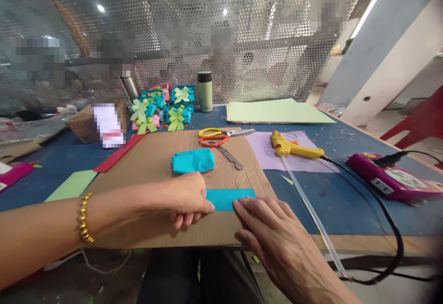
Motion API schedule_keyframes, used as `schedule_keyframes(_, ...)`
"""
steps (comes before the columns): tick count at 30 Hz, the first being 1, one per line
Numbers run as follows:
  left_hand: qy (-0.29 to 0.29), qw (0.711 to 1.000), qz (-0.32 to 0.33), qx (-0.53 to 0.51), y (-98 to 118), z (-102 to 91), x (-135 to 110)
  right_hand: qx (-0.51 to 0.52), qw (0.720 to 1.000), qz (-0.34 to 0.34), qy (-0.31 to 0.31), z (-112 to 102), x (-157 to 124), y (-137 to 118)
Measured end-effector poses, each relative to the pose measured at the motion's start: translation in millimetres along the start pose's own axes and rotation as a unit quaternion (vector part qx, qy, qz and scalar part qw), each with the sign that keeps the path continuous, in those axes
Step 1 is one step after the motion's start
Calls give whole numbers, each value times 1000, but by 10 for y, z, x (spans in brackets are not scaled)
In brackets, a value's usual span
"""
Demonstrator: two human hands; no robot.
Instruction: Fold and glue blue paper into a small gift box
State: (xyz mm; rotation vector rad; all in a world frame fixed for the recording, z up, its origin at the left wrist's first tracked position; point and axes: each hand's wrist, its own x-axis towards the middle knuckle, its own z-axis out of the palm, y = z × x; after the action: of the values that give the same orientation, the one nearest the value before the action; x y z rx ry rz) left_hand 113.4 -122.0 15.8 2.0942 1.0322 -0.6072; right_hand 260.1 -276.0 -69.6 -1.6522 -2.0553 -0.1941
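A blue strip of paper point(226, 199) lies flat on a brown cardboard sheet point(138, 209), close to the table's front edge. At the strip's left end is my left hand point(188, 198), its fingers curled and its thumb pressed on the paper; the hand hides that end. My right hand point(268, 218) lies over the right part of the strip, fingers stretched out and fingertips resting on the paper. Just beyond the strip sits a folded blue paper packet point(193, 161). Behind it are scissors with yellow and orange handles point(214, 135) and a metal blade point(229, 157).
To the right, a yellow glue gun point(294, 148) with a long glue stick point(313, 214) rests on purple paper point(259, 147), its cord near a magenta power strip point(394, 177). Behind stand finished blue packets with green bows point(178, 118), a green tumbler point(205, 92) and green sheets point(270, 111).
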Motion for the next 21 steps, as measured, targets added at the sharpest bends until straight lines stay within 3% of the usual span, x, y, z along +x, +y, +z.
schedule_keyframes(4, -8, 998, -54, -19, -141, -37, -55, -11, 1000, -13, 5, 15, -17, 21)
schedule_keyframes(15, 16, 993, -85, -85, -718, -98, -192, -62, 997, -42, 29, 7, 6, 57)
schedule_keyframes(21, 38, 991, -87, -92, -922, -139, -278, -92, 992, -60, 54, -7, 5, 74)
